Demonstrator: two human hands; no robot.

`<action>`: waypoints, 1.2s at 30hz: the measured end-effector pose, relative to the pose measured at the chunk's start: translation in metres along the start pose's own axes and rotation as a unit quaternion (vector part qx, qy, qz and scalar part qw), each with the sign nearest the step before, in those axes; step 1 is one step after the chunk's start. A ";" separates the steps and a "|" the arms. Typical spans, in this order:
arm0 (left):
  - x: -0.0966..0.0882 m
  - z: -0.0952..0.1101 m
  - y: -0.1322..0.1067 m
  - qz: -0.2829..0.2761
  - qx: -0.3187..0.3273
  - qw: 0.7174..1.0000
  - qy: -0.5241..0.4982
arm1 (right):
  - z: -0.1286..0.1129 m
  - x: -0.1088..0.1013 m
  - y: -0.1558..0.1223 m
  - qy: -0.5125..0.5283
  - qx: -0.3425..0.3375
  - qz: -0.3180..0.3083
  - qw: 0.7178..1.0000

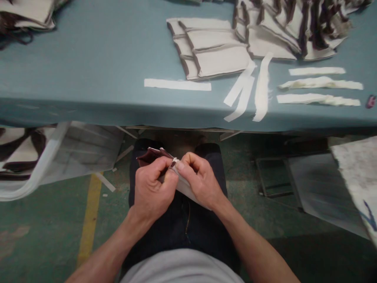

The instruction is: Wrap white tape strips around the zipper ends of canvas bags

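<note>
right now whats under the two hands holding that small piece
Under the left hand and right hand lie the person's dark trousers and lap. The dark red and white piece shows only partly; the rest is covered by the fingers.

Left hand (pixel 153 188) and right hand (pixel 198 179) together, fingertips in pinching grip.

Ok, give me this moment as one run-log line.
left hand: pinching fabric piece | right hand: pinching white strip | place: over lap, below table | strips on table
</note>
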State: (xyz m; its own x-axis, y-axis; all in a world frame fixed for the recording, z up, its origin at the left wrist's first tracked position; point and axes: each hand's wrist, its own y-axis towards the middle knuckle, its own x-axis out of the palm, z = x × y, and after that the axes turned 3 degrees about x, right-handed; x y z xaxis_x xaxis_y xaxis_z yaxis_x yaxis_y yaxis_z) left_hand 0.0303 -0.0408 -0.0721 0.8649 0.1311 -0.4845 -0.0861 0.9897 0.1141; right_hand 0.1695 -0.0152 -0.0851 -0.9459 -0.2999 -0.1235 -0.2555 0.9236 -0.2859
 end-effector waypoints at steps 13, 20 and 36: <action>0.013 -0.018 0.001 0.066 0.000 0.998 -0.021 | 0.007 0.031 0.014 0.070 0.052 0.024 0.996; -0.016 -0.016 0.024 -0.045 0.001 0.995 -0.094 | -0.003 0.009 0.023 -0.042 -0.002 -0.027 0.999; -0.081 0.068 0.064 -0.194 0.171 0.966 -0.007 | -0.097 -0.044 0.027 -0.253 -0.398 -0.062 0.880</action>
State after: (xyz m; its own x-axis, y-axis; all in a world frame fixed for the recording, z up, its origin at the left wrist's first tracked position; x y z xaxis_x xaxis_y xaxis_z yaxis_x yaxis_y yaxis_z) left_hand -0.0119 0.0082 0.0335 0.8059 -0.2484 -0.5375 0.4116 0.8876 0.2069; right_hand 0.1848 0.0461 0.0048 -0.7428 -0.2926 -0.6021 -0.5994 0.6914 0.4035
